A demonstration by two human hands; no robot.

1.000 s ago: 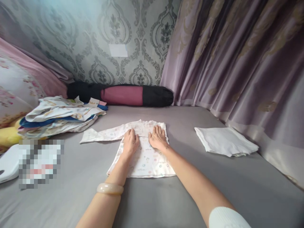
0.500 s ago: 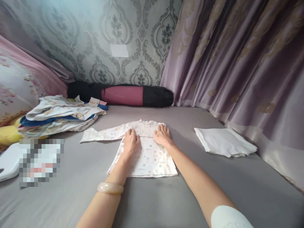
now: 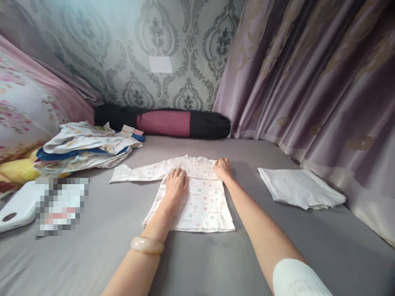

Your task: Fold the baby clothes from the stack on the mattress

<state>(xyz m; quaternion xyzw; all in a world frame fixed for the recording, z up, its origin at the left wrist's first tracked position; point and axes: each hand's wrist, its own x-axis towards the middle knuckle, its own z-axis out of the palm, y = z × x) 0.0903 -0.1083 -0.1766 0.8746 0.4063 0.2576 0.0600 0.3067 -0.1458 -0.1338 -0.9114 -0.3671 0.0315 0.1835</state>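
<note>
A small white long-sleeved shirt (image 3: 197,201) with a pastel print lies flat in front of me. One sleeve (image 3: 138,173) stretches out to the left, and a folded band of cloth (image 3: 197,167) crosses the chest with its lower edge showing. My left hand (image 3: 176,183) rests palm down on the left side of the chest, fingers extended over the cloth. At the right shoulder edge is my right hand (image 3: 223,167), palm down with bent fingers reaching past the fold. Its fingertips are partly hidden, and no cloth shows lifted in it.
The shirt lies on a grey bed sheet (image 3: 197,267). A pile of clothes (image 3: 92,144) is at the left, near a white device (image 3: 21,207) and a blurred-out item (image 3: 63,209). Folded white cloth (image 3: 302,189) lies right. A black and maroon roll (image 3: 163,123) lines the wall.
My right hand has slid right across the folded cloth to the shoulder edge, its fingers now more bent. My left hand stays on the chest. The view has shifted slightly.
</note>
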